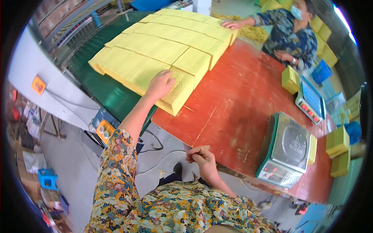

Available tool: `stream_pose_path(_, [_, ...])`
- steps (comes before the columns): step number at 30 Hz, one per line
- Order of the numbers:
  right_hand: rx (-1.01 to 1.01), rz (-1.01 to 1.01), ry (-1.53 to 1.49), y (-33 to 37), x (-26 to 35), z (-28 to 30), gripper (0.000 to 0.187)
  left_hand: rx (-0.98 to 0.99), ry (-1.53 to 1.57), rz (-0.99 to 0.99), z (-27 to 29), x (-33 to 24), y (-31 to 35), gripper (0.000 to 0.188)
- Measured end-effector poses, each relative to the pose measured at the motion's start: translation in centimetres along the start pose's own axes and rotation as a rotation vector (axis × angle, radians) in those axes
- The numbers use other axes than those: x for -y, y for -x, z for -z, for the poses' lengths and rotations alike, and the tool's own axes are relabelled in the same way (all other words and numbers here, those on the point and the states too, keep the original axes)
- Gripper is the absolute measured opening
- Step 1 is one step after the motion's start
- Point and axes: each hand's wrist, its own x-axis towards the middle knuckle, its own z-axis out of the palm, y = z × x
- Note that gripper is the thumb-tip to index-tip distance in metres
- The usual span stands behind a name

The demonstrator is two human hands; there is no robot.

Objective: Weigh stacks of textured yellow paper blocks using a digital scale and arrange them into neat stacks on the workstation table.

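Head view: top of a co-worker (293,33) cut off by the upper edge; dark fisheye rim hides the corners. Left hand (160,84) shows its back only; the palm side and some fingertips are hidden, so cannot tell whether it pinches any paper. Right hand (204,158): fingers curled in, thumb near the index finger; contents, if any, cannot be made out. Yellow paper blocks (145,52) conceal much of the join between green surface (103,91) and red table (233,105).

Position relative to grip: nearest block (182,86) lies directly under the left fingers, at the near corner of the group, mostly right of the hand. Right hand is well apart from it, beside the table's near edge.
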Motion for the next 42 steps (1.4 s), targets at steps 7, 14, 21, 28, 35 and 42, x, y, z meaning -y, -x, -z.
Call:
stream_pose_path(7, [-0.185,-0.098,-0.141,-1.7,-4.2,-0.5,0.015,0.161,0.11,-0.12,-0.3,-2.1,2.9,0.046])
stream_pose_path(14, [-0.26,-0.073,-0.381,-1.2,-7.4,0.7,0.04,0.318,0.111,-0.441,2.2,-12.2,11.3,0.051])
stream_pose_path(21, [-0.176,-0.141,-0.552,-0.6,-9.2,2.7,0.033,0.321,-0.05,-0.274,1.3,-12.0,13.0,0.053])
stream_pose_path(28, [0.207,-0.167,-0.225,4.3,-2.2,7.3,0.052,0.346,0.366,0.103,1.5,-17.4,16.3,0.053])
stream_pose_path(35, [-0.128,0.75,0.629,12.2,14.2,18.4,0.043,0.241,1.332,0.347,-2.9,-31.7,14.1,0.04])
stream_pose_path(42, [-0.678,0.981,1.022,16.2,26.2,25.8,0.037,0.551,2.111,0.708,-13.5,-49.5,8.2,0.043])
